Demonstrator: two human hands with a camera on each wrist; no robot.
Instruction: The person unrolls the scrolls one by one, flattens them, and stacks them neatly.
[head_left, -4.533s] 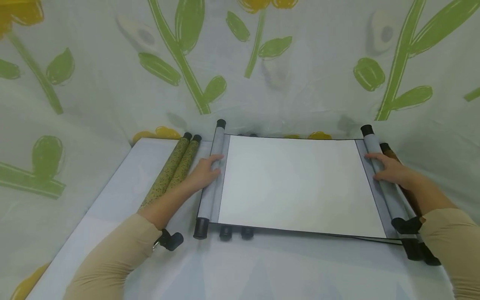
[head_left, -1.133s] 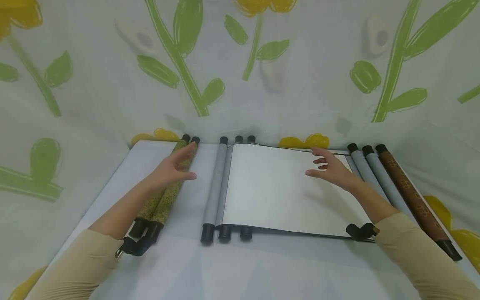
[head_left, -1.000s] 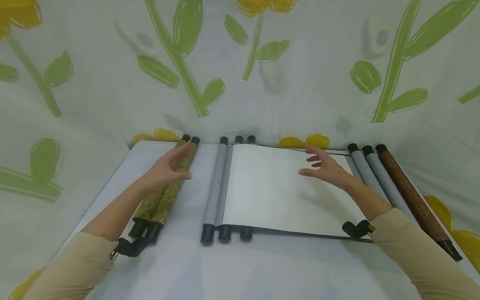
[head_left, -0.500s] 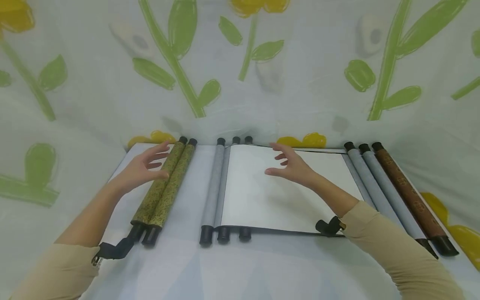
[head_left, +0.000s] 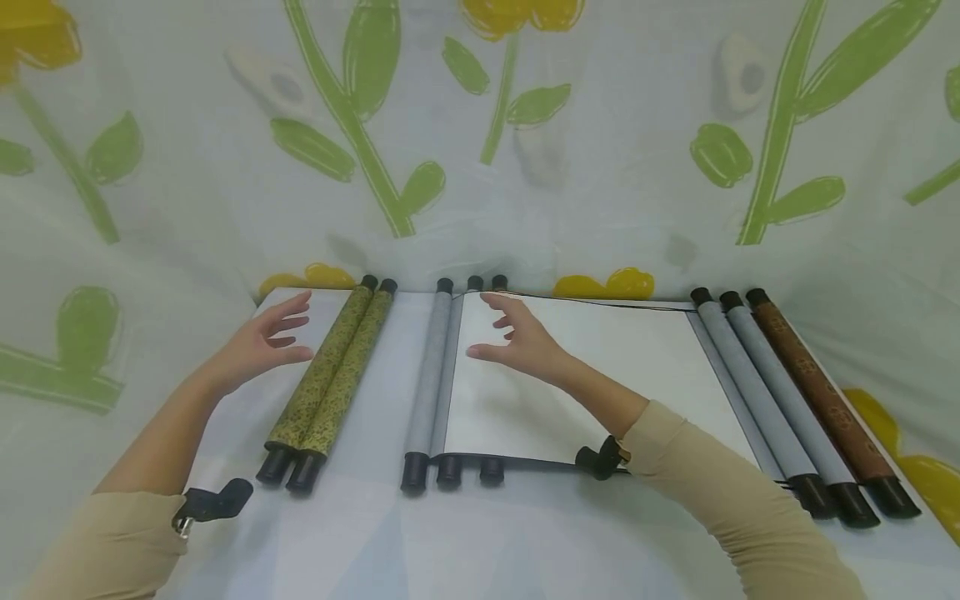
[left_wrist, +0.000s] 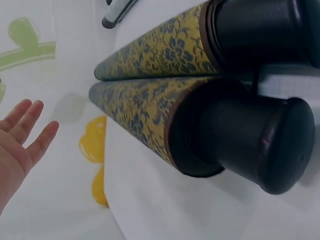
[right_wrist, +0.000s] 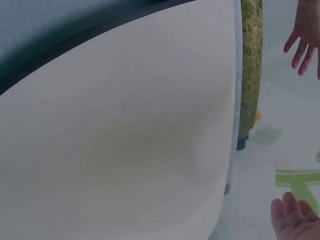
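My left hand (head_left: 258, 346) is in the air just left of two yellow-green patterned scrolls (head_left: 315, 392), fingers spread and holding nothing. They lie rolled side by side with black end knobs; the left wrist view shows dark flowers on the yellow fabric (left_wrist: 135, 120). Above the left part of a blank white scroll sheet (head_left: 622, 358) hovers my right hand (head_left: 521, 342), fingers loosely bent, thumb apart, holding nothing. A grey roller (head_left: 429, 375) lies along the sheet's left edge. Two grey rollers (head_left: 750, 383) lie along its right end. Both hands (right_wrist: 297, 220) appear in the right wrist view.
A brown patterned scroll (head_left: 821, 392) lies at the far right beside the grey rollers. Black knobs (head_left: 448, 472) of further rolls stick out under the sheet's front edge. The white table (head_left: 465, 542) meets a flower-printed cloth (head_left: 600, 208) behind.
Both hands earlier held the grey rollers of a spread white scroll and have let go. That scroll now lies lower. Over the last second both hands moved left, the right one farther.
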